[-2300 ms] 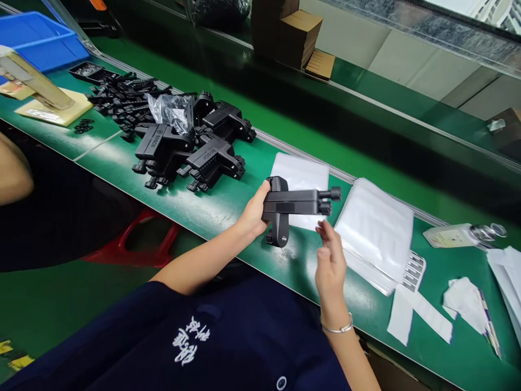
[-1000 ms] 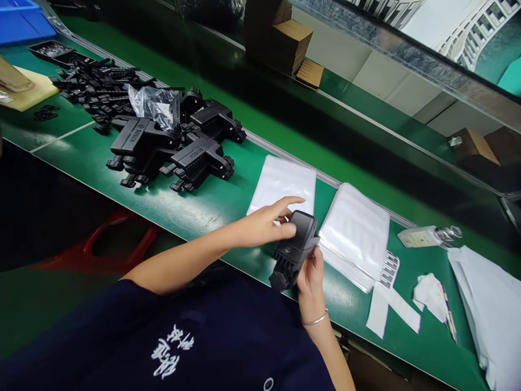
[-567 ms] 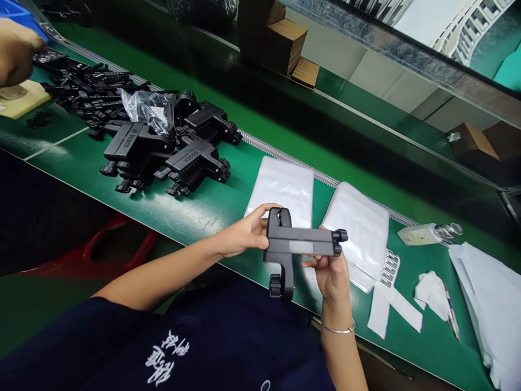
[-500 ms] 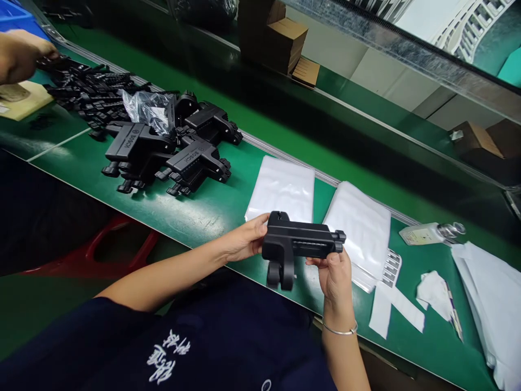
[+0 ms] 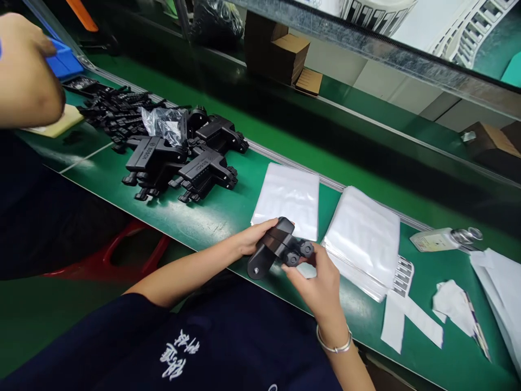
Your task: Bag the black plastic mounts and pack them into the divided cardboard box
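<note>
Both of my hands hold a black plastic bracket with two round ribbed knobs at its end, above the near edge of the green bench. My left hand is closed round its far-left end. At the knobs, the thumb and fingers of my right hand pinch the bracket; a bangle is on that wrist. Similar T-shaped black brackets, some marked BOSCH, lie stacked to the left. Just beyond my hands is a stack of clear plastic bags, with a second bag stack to its right.
A co-worker's arm reaches in at left beside a blue bin and a heap of black parts. On the right lie a label sheet, white strips, a bottle, a crumpled tissue and a pen.
The bracket has been turned in my hands, so its knobbed end now faces me. My right hand has shifted its hold at the knobs. The co-worker's arm has moved further into view.
</note>
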A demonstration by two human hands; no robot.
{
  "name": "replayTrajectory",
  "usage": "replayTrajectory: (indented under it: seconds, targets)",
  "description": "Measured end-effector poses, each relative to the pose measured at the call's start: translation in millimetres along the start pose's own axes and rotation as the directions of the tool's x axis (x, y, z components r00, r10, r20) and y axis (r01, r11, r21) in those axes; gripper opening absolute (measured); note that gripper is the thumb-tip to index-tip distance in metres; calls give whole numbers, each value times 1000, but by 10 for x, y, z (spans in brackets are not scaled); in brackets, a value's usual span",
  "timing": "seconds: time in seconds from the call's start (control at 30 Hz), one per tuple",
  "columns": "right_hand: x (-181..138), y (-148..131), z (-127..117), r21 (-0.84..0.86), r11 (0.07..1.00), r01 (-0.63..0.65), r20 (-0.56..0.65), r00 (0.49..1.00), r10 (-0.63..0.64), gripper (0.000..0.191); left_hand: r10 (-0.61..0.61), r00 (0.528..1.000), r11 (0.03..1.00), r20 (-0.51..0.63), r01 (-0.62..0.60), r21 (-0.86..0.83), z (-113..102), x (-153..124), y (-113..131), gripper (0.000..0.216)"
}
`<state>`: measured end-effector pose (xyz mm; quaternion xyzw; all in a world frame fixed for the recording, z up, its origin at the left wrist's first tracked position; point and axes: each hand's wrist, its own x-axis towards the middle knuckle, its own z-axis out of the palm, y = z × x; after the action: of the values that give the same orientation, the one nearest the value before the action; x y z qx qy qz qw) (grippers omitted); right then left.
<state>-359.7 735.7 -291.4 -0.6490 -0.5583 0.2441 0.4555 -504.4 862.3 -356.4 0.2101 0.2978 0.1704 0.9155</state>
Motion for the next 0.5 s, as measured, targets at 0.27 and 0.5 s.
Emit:
replayTrajectory:
  seconds: [0.27,0.5]
  targets:
    - [-46,66,-155,69,997,-31,26,999,29,49,107,988,982,-116,-87,169,127,-24,95,54]
    - [-693,1038,-1488,-156,824,-545,-608,710,355,32,463,869,490,-171,-90,867,-51,46,466,62]
